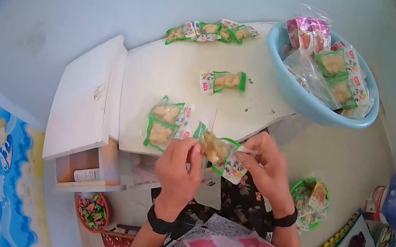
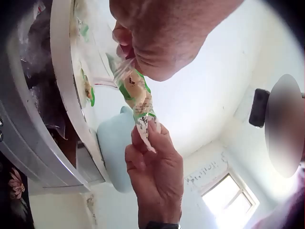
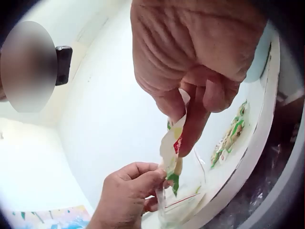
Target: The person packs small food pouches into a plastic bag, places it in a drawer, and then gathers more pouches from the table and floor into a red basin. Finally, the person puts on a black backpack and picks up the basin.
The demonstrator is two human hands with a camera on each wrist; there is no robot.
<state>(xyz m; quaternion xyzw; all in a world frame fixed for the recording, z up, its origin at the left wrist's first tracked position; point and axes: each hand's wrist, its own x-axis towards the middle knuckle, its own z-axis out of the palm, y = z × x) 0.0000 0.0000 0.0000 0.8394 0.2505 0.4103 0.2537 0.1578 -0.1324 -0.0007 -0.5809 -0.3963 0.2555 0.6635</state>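
Note:
Between my hands is a small snack packet (image 1: pixel 215 150) with a clear window, green edges and pale lumpy pieces inside. My right hand (image 1: pixel 267 168) pinches its white printed end between thumb and fingers. With thumb and forefinger, my left hand (image 1: pixel 180 170) pinches the edge of a clear zip bag (image 1: pixel 198 114), right at the packet's green end. That bag lies on the white table and has a red line near its mouth, visible in the right wrist view. Two similar packets (image 1: pixel 163 124) sit side by side inside it.
One loose packet (image 1: pixel 222 81) lies mid-table, with a row of several more (image 1: pixel 211 32) along the wall. A blue basin (image 1: pixel 311 110) of filled bags stands at the right. Below are an open drawer (image 1: pixel 91 160), a green basket (image 1: pixel 298 186) and a red bowl (image 1: pixel 107 200) of wrapped sweets.

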